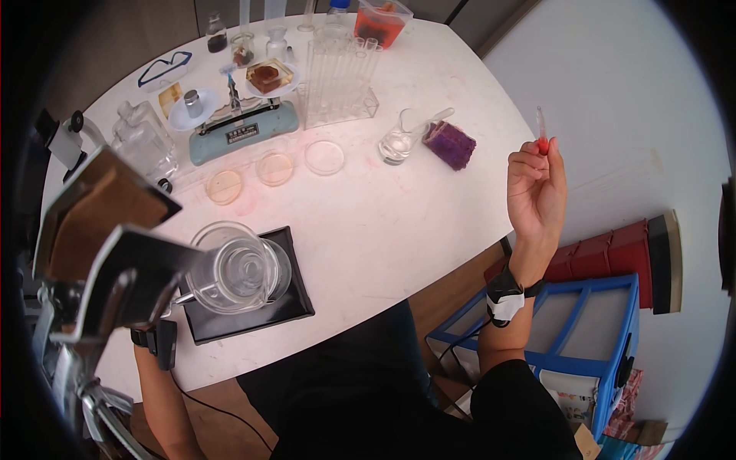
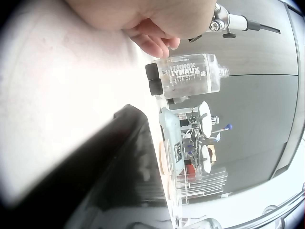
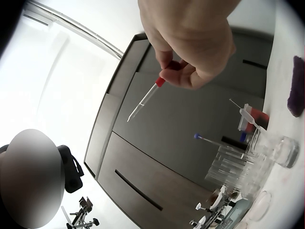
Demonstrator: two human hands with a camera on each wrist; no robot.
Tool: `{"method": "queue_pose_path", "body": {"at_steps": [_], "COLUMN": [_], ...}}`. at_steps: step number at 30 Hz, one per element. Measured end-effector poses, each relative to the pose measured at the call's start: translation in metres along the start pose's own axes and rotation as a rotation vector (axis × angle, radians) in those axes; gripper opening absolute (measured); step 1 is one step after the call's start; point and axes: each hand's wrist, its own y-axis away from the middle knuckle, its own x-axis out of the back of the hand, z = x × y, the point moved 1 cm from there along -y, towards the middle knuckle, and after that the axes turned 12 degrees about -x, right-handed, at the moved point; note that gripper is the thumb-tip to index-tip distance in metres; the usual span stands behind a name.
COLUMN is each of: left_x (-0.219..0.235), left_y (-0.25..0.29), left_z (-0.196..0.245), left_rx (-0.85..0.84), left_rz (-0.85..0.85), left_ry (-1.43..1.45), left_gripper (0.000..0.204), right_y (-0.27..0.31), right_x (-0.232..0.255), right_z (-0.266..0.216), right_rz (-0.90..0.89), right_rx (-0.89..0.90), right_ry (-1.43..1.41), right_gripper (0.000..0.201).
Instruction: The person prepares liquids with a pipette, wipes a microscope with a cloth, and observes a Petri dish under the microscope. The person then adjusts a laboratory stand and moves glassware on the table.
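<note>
My right hand [image 1: 535, 192] is raised off the table's right side, pinching the red rubber bulb of a glass dropper [image 1: 541, 121]. The dropper points upward in the head view; in the right wrist view its clear tube [image 3: 144, 101] extends away from the fingertips. My left hand [image 2: 152, 16] holds nothing visible, its fingers loosely bent near the tabletop beside a clear square bottle [image 2: 188, 74]. In the head view a metal clamp [image 1: 115, 284] hides that hand. Close to it, a clear glass vessel [image 1: 280, 268] stands on a black tray [image 1: 230, 325].
Behind are a balance scale [image 1: 245, 138], a test-tube rack [image 1: 337, 115] and several petri dishes [image 1: 325, 157]. Toward the right stand a small beaker [image 1: 395, 146] and a purple cloth [image 1: 451, 146]. A blue-framed box [image 1: 567, 337] sits below the table's right edge.
</note>
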Motion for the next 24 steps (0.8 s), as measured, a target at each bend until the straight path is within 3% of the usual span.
{"method": "queue_pose_path", "body": {"at_steps": [8,10,11,13,16,24], "left_x": [-0.002,0.0,-0.002,-0.004,-0.008,-0.006], "left_y": [0.002,0.002,0.002,0.002,0.005,0.004], "left_z": [0.006,0.003,0.002,0.004,0.009,0.007], "left_rx": [0.012,0.026,0.003,-0.02,-0.026,-0.044], "left_rz": [-0.026,-0.041,-0.024,-0.007,0.002,-0.033], "left_ry": [-0.071,-0.068,-0.02,0.024,0.029,-0.05], "left_gripper": [0.019,0.019,0.019,0.019,0.02,0.019], "right_y": [-0.006,-0.009,-0.01,-0.011,-0.014,-0.026], "right_x": [-0.005,-0.007,-0.008,-0.01,-0.021,-0.031], "right_z": [0.002,0.004,0.006,0.007,0.01,0.011], "right_rz": [0.03,0.186,0.187,0.239,0.308,0.326], "right_rx": [0.079,0.256,0.253,0.493,0.633,0.743], "right_ry": [0.118,0.331,0.329,0.614,0.763,0.933], "right_gripper": [0.024,0.022,0.022,0.019,0.016,0.015]}}
